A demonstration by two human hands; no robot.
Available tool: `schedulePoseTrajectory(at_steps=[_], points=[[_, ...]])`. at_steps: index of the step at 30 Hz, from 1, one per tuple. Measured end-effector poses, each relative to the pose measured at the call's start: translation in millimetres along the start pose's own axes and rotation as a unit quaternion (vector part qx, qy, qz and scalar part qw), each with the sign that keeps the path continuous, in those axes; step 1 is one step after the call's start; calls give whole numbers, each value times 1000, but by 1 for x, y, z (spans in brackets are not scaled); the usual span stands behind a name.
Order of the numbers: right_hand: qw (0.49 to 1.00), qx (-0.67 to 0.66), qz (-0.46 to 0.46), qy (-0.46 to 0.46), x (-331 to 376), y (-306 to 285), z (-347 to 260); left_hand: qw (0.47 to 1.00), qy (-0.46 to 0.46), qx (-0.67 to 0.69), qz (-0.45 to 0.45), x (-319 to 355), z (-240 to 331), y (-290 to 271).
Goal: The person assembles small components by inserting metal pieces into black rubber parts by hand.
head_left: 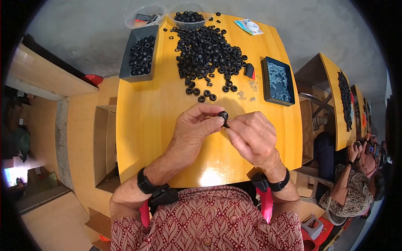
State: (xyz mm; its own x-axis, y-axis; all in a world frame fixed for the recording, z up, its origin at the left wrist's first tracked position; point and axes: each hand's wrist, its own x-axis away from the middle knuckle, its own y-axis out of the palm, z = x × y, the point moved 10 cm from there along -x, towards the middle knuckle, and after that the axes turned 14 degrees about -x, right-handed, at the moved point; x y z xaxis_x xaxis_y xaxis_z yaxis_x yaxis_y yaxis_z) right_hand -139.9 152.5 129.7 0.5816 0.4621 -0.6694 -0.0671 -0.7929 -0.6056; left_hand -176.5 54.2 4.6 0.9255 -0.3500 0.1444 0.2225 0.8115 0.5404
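Note:
Just above the near half of the table, my left hand (190,131) pinches a small black ring-shaped part (223,114) between thumb and fingers. My right hand (254,136) meets it from the right, its fingertips closed at the part's lower edge. Whatever those right fingertips grip is too small and covered to name. Beyond my hands lies a big pile of similar black parts (207,52), with several loose ones (201,99) at its near side. Little metal pieces (242,95) are scattered to the right of the pile.
At the left stands a grey bin (125,69) of black parts. Two clear tubs (171,21) sit at the back. On the right are a dark tray (268,99) of small metal pieces and a black-and-red object (249,71). Another person (349,190) works at a neighbouring table.

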Motion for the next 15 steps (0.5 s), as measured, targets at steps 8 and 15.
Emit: schedulePoseTrajectory(at_steps=[8,15], points=[[999,-41,2,28,-1,-4,6,1000,-25,10,-6,1,-8,2],[994,-86,11,71,2,-6,16,999,-25,6,-38,2,-6,5]])
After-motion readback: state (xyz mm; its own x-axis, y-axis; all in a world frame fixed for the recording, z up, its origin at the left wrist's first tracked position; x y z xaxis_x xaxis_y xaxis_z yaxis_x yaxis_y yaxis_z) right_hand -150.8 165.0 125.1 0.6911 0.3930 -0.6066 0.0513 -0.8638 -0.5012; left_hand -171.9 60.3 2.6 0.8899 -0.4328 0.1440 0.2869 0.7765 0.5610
